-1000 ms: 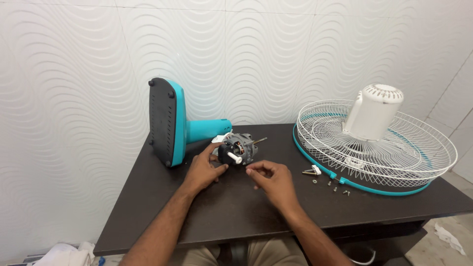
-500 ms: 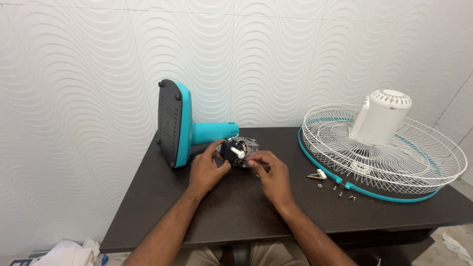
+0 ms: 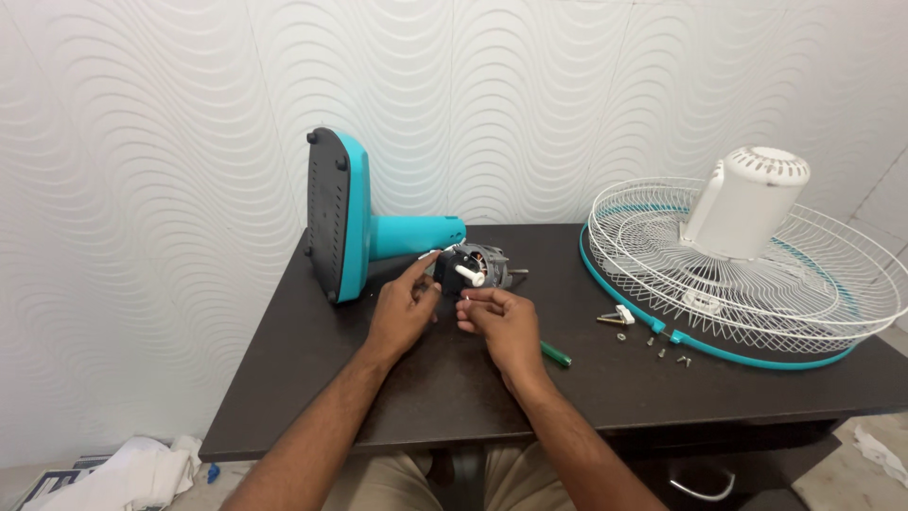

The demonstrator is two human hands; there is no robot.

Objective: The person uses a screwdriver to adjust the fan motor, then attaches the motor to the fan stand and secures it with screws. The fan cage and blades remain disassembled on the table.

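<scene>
The head view looks down over the person's knees at the bottom edge, and both forearms reach up from there onto the dark table [image 3: 312,378] toward the middle of the frame. The right hand [image 3: 501,326] sits just right of centre, its fingers curled together as if pinching something small and pale; what it is I cannot tell. Just below and right of it a green-handled tool [image 3: 556,355] lies on the table. The left hand [image 3: 402,308] rests left of centre, forefinger stretched out and touching the fan motor [image 3: 473,268], which lies just above both hands with its white shaft stub facing the camera. The work looks like fine handling at the motor, calling for a steady hold. Behind the motor, upper left, the teal fan base [image 3: 345,218] lies on its side. To the right rest small screws [image 3: 667,350], the wire guard [image 3: 757,293] and the white motor cover [image 3: 747,203].
</scene>
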